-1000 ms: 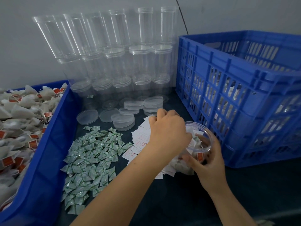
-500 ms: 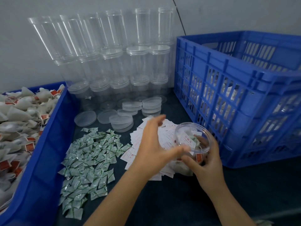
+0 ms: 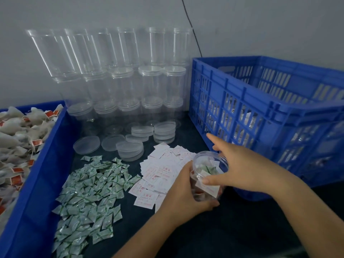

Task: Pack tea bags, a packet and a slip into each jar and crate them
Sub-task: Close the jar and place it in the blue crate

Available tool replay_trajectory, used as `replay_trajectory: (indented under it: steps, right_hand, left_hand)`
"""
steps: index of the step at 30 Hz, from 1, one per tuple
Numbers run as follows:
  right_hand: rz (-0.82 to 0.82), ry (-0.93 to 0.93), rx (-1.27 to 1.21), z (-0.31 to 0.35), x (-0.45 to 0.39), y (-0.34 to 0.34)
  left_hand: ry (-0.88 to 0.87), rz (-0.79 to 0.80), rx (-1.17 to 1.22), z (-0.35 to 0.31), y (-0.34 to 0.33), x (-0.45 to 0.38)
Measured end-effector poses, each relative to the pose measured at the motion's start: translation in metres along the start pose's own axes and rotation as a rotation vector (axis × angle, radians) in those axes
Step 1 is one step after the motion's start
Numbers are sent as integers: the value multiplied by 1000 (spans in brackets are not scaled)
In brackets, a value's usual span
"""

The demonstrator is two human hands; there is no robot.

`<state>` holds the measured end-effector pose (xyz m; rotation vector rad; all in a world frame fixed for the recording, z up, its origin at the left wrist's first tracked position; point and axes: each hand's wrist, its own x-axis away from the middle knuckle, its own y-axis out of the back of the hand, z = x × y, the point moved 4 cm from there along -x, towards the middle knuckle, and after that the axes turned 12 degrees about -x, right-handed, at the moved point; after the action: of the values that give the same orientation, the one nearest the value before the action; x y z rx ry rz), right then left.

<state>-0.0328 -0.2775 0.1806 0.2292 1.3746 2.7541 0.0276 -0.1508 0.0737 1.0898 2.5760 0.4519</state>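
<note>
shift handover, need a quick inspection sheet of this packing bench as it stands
surface: dark tabletop, bare near edge
job's things: open jar holding tea bags, a packet and a slip; green packets; white slips; loose lids; empty jars stacked at wall; tea bags in blue bin; blue crate with jars inside
clutter: nothing seen
hands: left hand grips jar; right hand over its mouth, fingers straight
cables: black cable down wall
surroundings: plain grey wall

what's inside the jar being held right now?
Inside the jar: green-white packets, a white slip at the rim, red-tagged tea bags low down. The left hand and right hand cover the rest; no count possible.
</note>
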Motion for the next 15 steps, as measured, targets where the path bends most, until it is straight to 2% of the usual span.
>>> replay_trajectory:
  steps: [3,7,10,15]
  right_hand:
    - [162,-31,202,20,-8,12]
    - [280,-43,389,47,-12,18]
    - [287,-23,439,68,-12,23]
    - [210,63,442,103,-13,47]
  left_hand:
    - [3,1,-11,-2,1,1]
    - [-26,-10,-14,-13,8,4]
    - [-66,-67,-7,-25,22,6]
    - [-167,-137,-13,-49,49,3]
